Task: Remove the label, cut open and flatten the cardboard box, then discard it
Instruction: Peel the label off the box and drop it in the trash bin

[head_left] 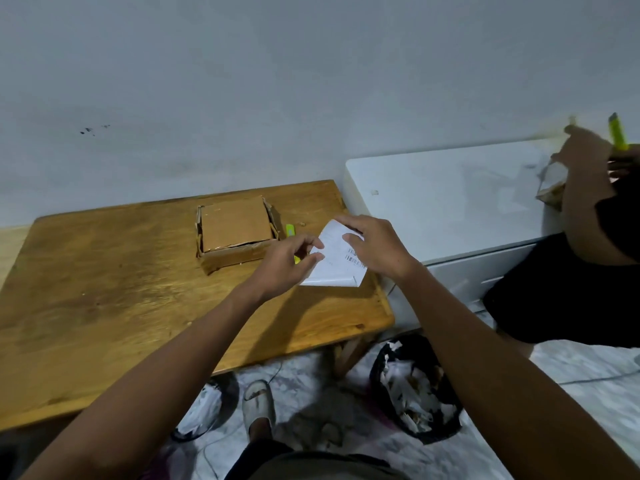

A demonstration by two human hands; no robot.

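A small brown cardboard box [236,230] sits on the wooden table [104,306], its top bare and its edges ragged. Just right of it, above the table, both hands hold a white label [334,263] with a barcode. My left hand [291,263] pinches the label's left edge. My right hand [375,247] grips its upper right part. A yellow-green utility knife [290,231] lies on the table beside the box, partly hidden behind my left hand.
A white cabinet [446,199] stands right of the table. Another person in black [588,271] works there, holding a yellow-green knife [618,136] and a torn box. On the floor below are a black bin bag of paper scraps [415,389], a second bag [201,410] and a sandalled foot [258,407].
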